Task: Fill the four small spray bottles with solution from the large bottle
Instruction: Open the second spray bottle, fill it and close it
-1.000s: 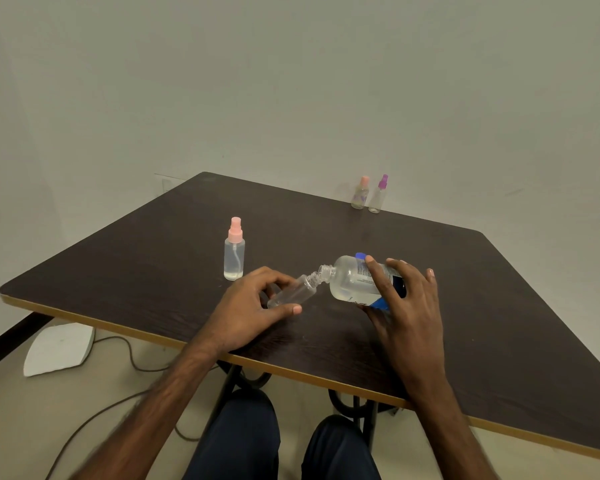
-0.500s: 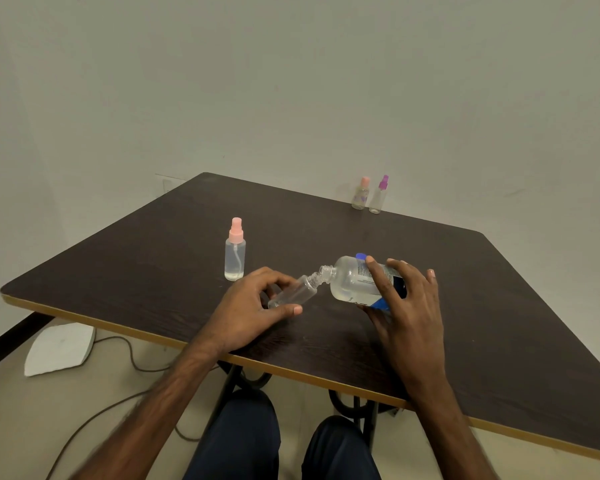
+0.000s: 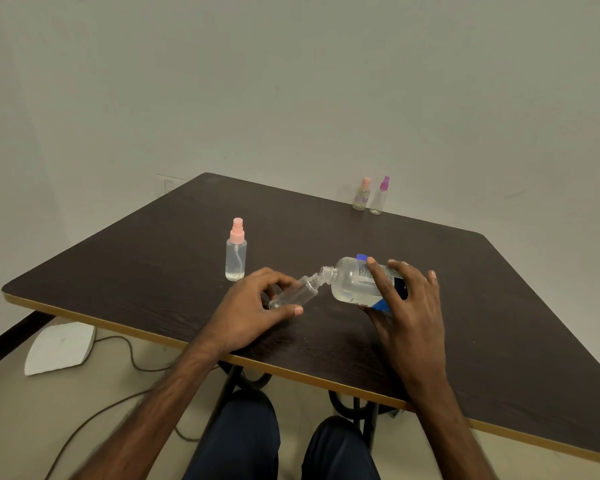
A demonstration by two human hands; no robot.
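Note:
My right hand (image 3: 407, 306) grips the large clear bottle (image 3: 352, 284) with the blue label, tipped on its side with its open neck pointing left. My left hand (image 3: 253, 310) holds a small uncapped clear bottle (image 3: 297, 293), tilted so its mouth meets the large bottle's neck. A small spray bottle with a pink top (image 3: 236, 251) stands upright just behind my left hand, with liquid in it. Two more small spray bottles, one pink-topped (image 3: 361, 195) and one purple-topped (image 3: 379, 196), stand side by side at the table's far edge. A blue cap (image 3: 361, 257) shows behind the large bottle.
The dark wooden table (image 3: 499, 323) has a light front edge close to my knees. A white flat object (image 3: 61, 348) and a cable (image 3: 129, 358) lie on the floor to the left. A plain wall stands behind the table.

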